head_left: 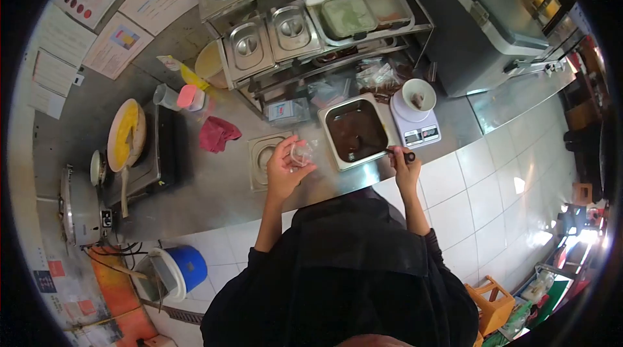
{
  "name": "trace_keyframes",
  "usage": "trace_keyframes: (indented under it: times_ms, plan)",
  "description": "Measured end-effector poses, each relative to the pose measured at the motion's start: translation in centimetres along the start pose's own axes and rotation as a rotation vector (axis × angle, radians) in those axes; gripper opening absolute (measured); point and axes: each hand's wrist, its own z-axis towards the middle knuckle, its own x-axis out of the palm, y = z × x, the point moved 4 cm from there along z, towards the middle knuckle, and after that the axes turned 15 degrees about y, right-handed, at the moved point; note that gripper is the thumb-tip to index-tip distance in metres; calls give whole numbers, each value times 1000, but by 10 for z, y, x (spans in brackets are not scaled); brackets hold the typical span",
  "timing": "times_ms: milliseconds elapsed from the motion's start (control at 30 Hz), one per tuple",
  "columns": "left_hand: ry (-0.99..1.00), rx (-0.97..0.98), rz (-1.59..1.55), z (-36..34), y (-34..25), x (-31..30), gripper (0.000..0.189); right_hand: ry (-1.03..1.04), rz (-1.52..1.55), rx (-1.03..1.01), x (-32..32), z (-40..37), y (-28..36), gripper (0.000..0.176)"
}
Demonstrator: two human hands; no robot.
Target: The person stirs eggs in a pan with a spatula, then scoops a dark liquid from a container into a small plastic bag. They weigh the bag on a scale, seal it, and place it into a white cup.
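Observation:
My left hand holds a small clear plastic bag above the steel counter, just left of a steel pan of dark brown sauce. At the pan's near right corner my right hand grips the black handle of a spoon whose far end dips into the sauce. A white digital scale with a white bowl on it stands right of the pan.
A lidded steel pan lies left of my left hand, a red cloth beyond it. A griddle with a yellow crepe is at far left. A rack of lidded steel containers fills the back. A blue bucket stands on the floor.

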Motion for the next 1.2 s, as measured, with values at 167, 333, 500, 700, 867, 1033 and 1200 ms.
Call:
trace_keyframes:
  times_ms: [167,333,500,700,867,1033,1200]
  plan:
    - [8,-20,-25,6,1,-3,75,-168,510,79,-25,3,-40,22]
    - [25,9,49,23,-8,0,73,-77,664,35,-24,5,-21,23]
    - [43,8,178,44,-15,-2,69,-134,746,-21,-18,13,3,25]
    - [108,31,421,88,-45,8,63,-57,694,-166,-12,27,48,27]
    - [244,61,540,124,-59,34,62,-103,657,-293,-6,32,89,25]
    - [291,98,481,139,-71,55,54,-62,465,-483,4,19,129,25]
    - [291,88,525,140,-93,64,51,-46,102,-650,12,5,147,25]
